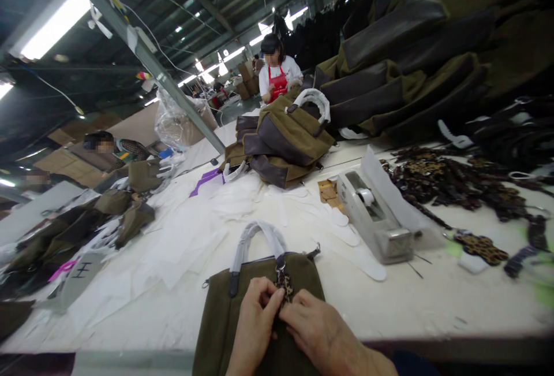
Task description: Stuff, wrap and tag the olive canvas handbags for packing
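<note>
An olive green bag [220, 312] lies at the table's front edge, its wrapped handle [259, 230] standing up toward the back. From the handle's right base hangs a dark strap with a leopard-patterned charm [284, 283]. My left hand [258, 312] pinches the charm from the left, thumb and forefinger together. Over the bag's right half, my right hand [318, 324] has its fingertips closed at the charm's lower end, touching the left thumb area. The fingers partly hide the charm.
A grey tape dispenser [374, 220] stands right of the bag. Dark straps and leopard charms [454, 182] are heaped at the right. Olive bags [289, 139] are piled behind, with white sheets [173, 249] at left. A person in a red apron [277, 81] is farther back.
</note>
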Motion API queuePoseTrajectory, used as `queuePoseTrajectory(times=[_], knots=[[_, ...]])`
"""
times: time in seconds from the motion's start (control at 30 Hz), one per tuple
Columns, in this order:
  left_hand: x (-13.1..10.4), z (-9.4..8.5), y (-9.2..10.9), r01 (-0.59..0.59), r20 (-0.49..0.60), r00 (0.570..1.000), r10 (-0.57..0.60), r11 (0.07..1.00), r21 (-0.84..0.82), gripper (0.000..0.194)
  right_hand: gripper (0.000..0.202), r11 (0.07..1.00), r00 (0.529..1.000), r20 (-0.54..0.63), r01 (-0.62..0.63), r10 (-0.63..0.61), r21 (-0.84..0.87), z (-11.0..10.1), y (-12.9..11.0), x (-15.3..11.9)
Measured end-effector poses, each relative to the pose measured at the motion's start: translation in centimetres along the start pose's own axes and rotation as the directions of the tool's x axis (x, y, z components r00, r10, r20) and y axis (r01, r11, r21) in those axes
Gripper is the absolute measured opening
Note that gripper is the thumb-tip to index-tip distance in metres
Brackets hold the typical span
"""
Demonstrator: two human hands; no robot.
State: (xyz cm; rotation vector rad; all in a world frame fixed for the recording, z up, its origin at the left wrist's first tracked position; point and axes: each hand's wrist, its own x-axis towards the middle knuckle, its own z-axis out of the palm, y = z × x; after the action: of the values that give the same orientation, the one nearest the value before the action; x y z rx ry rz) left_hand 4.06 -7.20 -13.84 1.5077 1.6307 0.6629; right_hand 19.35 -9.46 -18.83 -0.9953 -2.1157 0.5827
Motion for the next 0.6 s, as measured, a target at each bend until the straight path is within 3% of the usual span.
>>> queuePoseTrajectory(times=[0.23, 0.6], knots=[[-0.4, 0.4, 0.9, 0.015, -0.031, 0.999, -0.016, 1.000, -0.017, 0.033, 0.025, 0.998, 0.986, -0.159, 0.058, -0.059, -0.010, 1.1, 0.3, -1.6], [0.1, 0.2, 0.4, 0.176, 0.041, 0.984, -0.171, 0.968, -0.180, 0.043, 0.031, 0.987, 0.989, -0.138, 0.067, -0.047, 0.149, 0.1, 0.6, -2.6]])
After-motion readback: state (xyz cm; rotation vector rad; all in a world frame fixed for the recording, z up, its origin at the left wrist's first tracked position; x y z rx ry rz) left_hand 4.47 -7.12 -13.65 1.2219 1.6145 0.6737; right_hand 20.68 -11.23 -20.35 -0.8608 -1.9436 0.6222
